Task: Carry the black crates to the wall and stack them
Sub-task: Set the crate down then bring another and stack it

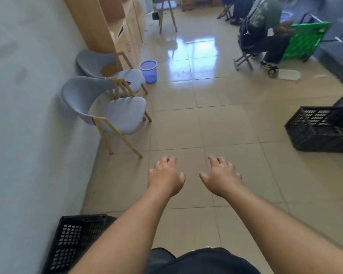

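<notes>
Your left hand [165, 176] and right hand [221, 177] reach out empty, fingers loose. One black perforated plastic crate [75, 238] sits beside the pale wall [28, 135]. Fetching seems next: turn right to the other black mesh crate [321, 129] and grip its rim.

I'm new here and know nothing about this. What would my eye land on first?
The left hand and right hand reach forward, empty, over the tiled floor at centre. A black crate sits beside the wall at lower left; a second crate lies at the right edge. Two grey chairs line the left wall.
</notes>
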{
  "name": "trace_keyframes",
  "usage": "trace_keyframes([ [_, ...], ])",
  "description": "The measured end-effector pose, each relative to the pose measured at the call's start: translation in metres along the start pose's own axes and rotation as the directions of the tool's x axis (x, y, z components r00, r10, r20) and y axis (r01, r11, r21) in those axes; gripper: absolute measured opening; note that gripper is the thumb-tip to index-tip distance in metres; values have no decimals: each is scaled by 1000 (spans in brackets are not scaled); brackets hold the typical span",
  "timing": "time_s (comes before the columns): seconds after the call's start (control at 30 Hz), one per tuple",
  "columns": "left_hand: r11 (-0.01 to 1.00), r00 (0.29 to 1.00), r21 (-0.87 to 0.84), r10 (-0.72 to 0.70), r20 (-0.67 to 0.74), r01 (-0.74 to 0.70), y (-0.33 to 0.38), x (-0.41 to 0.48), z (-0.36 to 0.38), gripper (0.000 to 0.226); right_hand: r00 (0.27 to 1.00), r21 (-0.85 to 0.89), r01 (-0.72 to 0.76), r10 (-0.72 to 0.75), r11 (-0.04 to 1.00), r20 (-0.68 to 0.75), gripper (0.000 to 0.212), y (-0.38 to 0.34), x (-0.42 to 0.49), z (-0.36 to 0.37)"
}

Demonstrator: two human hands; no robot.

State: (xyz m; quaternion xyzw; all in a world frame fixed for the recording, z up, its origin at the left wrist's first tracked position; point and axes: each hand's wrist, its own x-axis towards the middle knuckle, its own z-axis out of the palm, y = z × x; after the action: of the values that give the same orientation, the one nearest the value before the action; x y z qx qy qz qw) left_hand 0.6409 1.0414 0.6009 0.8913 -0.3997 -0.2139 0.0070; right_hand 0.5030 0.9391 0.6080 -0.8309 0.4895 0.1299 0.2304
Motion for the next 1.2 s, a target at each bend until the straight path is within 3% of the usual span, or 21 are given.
trace_keyframes([
  [0.33, 932, 942, 146, 322, 91, -333, 210, 82, -10, 63, 917, 259, -356, 389, 898, -87, 71, 196, 30, -87],
  [0.53, 834, 847, 156, 508, 157, -529, 330, 145, -1, 63, 808, 349, -522, 582, 778, -90, 70, 287, 66, -126],
  [0.67, 770, 775, 117, 602, 192, -627, 401, 196, -10, 66, 688, 466, -619, 722, 632, -65, 70, 337, 101, -165],
  [0.8, 712, 714, 116, 653, 252, -692, 471, 242, -15, 68, 584, 585, -650, 811, 486, -25, 71, 375, 131, -190],
  [1.03, 551, 559, 137, 746, 363, -824, 605, 260, 12, 66, 411, 647, -705, 911, 292, 37, 68, 471, 142, -211],
  [1.2, 479, 499, 153, 775, 387, -864, 710, 263, 41, 64, 356, 673, -709, 931, 212, 82, 66, 563, 153, -225],
])
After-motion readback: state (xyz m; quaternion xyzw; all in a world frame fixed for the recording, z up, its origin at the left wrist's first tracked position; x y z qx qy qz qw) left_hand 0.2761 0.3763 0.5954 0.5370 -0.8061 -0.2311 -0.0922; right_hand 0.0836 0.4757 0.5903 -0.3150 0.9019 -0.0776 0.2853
